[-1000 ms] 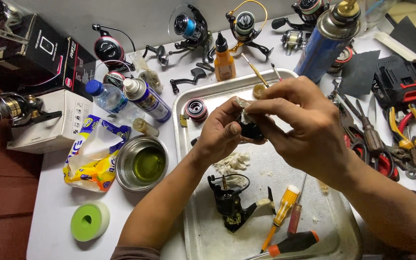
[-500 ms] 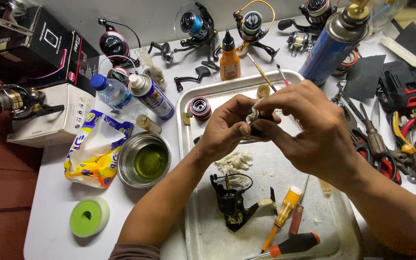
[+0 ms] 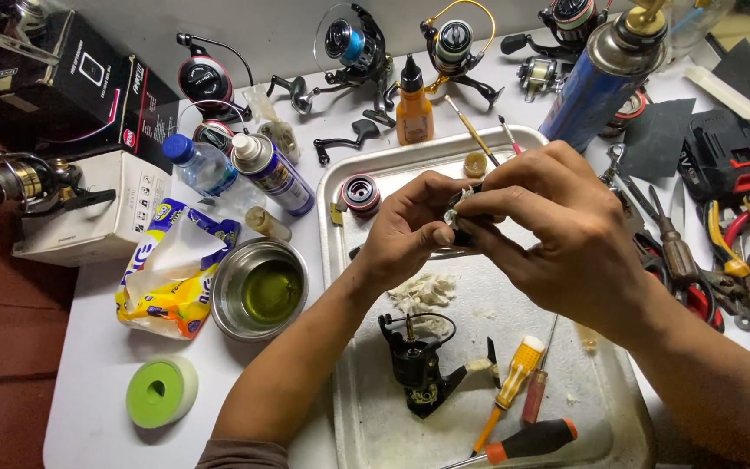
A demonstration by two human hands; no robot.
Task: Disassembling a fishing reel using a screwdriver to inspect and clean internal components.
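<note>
A: While we look down over the white table (image 3: 88,382), we log the largest item first: a metal tray (image 3: 583,408) at centre, bare hands working above it.

B: Agreed. Next in size, a blue gas canister (image 3: 596,82) lies tilted beyond the tray's far right corner, and a steel bowl (image 3: 260,288) of yellow-green liquid sits just left of the tray.

A: We note our left hand (image 3: 405,230) and right hand (image 3: 557,230) meeting over the tray's upper half. Both are pinched onto one small dark reel part (image 3: 460,227); fingers hide most of it, so we cannot tell its shape.

B: The part is held up off the tray, between the two sets of fingertips. Right hand curls over it from above, left thumb presses from the side.

A: Below the hands, a black reel body (image 3: 417,369) lies on the tray, near a yellow-handled screwdriver (image 3: 514,382).

B: Smaller still: an orange dropper bottle (image 3: 413,108) upright behind the tray, and a red-rimmed spool (image 3: 361,193) in the tray's far left corner.
</note>
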